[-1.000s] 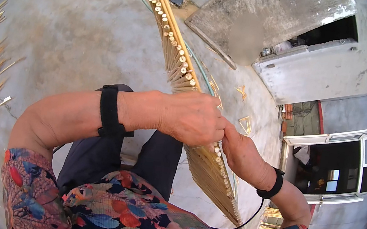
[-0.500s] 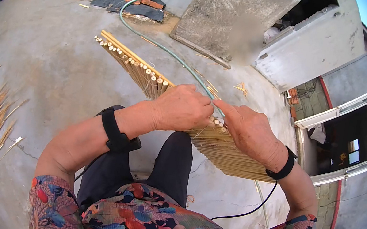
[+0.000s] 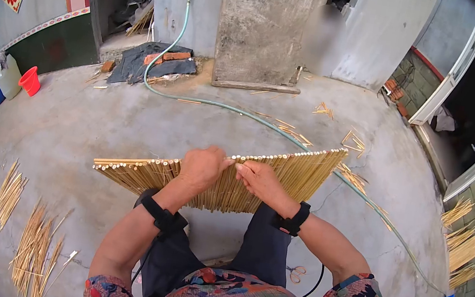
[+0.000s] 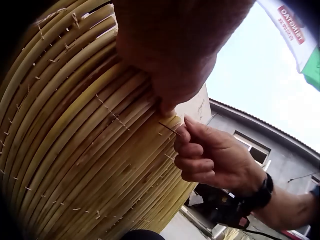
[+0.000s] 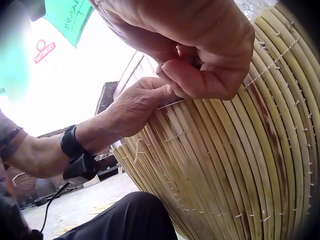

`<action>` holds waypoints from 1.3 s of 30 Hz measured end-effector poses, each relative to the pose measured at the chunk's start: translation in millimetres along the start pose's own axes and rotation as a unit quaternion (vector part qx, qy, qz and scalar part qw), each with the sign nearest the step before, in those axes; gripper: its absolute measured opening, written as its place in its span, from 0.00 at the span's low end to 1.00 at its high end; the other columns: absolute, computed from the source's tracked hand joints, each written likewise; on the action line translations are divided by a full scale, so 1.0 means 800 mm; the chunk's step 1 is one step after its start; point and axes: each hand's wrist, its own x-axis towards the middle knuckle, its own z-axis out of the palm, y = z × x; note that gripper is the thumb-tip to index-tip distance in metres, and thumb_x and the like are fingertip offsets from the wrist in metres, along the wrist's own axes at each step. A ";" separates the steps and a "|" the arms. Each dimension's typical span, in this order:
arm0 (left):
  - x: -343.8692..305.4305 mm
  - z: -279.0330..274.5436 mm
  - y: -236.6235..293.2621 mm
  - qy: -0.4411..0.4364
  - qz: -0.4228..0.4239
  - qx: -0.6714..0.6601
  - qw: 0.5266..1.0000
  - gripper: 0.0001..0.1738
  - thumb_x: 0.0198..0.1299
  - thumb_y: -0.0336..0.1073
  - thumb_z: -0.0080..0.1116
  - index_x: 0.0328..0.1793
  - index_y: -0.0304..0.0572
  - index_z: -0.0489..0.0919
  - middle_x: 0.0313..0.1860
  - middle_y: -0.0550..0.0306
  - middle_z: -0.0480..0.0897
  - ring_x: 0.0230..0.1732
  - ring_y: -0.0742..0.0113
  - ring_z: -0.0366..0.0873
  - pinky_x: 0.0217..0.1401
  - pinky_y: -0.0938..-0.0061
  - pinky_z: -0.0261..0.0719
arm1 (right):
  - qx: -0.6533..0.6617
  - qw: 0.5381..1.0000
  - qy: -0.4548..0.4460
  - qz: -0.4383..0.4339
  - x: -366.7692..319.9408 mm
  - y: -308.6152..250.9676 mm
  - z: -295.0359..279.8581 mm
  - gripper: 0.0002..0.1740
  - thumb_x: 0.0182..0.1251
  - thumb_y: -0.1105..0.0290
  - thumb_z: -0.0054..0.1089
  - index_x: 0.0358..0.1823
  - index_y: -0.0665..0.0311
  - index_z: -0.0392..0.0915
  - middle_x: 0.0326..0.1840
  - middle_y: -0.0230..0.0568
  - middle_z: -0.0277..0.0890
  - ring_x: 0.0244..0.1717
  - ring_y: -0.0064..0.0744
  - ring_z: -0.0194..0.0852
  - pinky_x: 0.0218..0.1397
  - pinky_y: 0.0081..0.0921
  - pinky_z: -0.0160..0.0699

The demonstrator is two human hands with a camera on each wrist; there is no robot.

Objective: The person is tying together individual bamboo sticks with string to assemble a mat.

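A mat of straight yellow stalks [image 3: 294, 178], stitched together with thin thread, stands across my knees with its cut ends upward. My left hand [image 3: 204, 168] grips its upper edge, the thumb at the stalk ends. Close beside it, my right hand [image 3: 263, 183] has its fingers curled and pinches a thin needle [image 4: 170, 129] against the mat's face, plainest in the left wrist view. Rows of small stitches [image 4: 114, 114] cross the stalks. In the right wrist view a pale thread [image 5: 171, 104] runs along the top edge near both hands.
Loose stalks [image 3: 34, 253] lie on the concrete at the left, and stalk bundles [image 3: 461, 246] at the right. A green hose [image 3: 243, 112] crosses the floor beyond the mat. Scissors [image 3: 296, 273] lie by my right leg. A red bucket [image 3: 30, 81] stands far left.
The mat has swung from a steep slant to lying nearly level across my knees. The head view has turned left. Both hands stay close together at the mat's edge.
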 end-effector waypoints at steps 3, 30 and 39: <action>-0.008 0.015 -0.012 -0.049 -0.015 0.037 0.998 0.16 0.58 0.48 0.54 0.31 0.42 0.77 0.29 0.53 0.79 0.30 0.50 0.78 0.32 0.59 0.75 | -0.021 0.999 0.003 -0.039 0.019 0.033 0.018 0.19 0.68 0.59 0.48 0.28 0.69 0.75 0.21 0.48 0.72 0.23 0.44 0.68 0.32 0.34 0.69; -0.052 0.071 -0.092 -0.183 0.012 0.036 0.982 0.13 0.60 0.44 0.53 0.34 0.42 0.72 0.31 0.52 0.77 0.32 0.49 0.78 0.36 0.59 0.77 | 0.057 0.997 0.029 -0.038 0.074 0.135 0.142 0.16 0.60 0.62 0.52 0.26 0.69 0.76 0.25 0.52 0.75 0.28 0.48 0.74 0.35 0.38 0.70; -0.044 0.071 -0.120 -0.168 -0.085 0.030 0.982 0.14 0.62 0.45 0.50 0.38 0.42 0.75 0.34 0.49 0.78 0.36 0.48 0.78 0.38 0.58 0.76 | 0.008 0.986 -0.145 -0.078 -0.013 0.129 0.128 0.16 0.61 0.63 0.51 0.22 0.68 0.71 0.20 0.49 0.71 0.26 0.48 0.71 0.33 0.37 0.70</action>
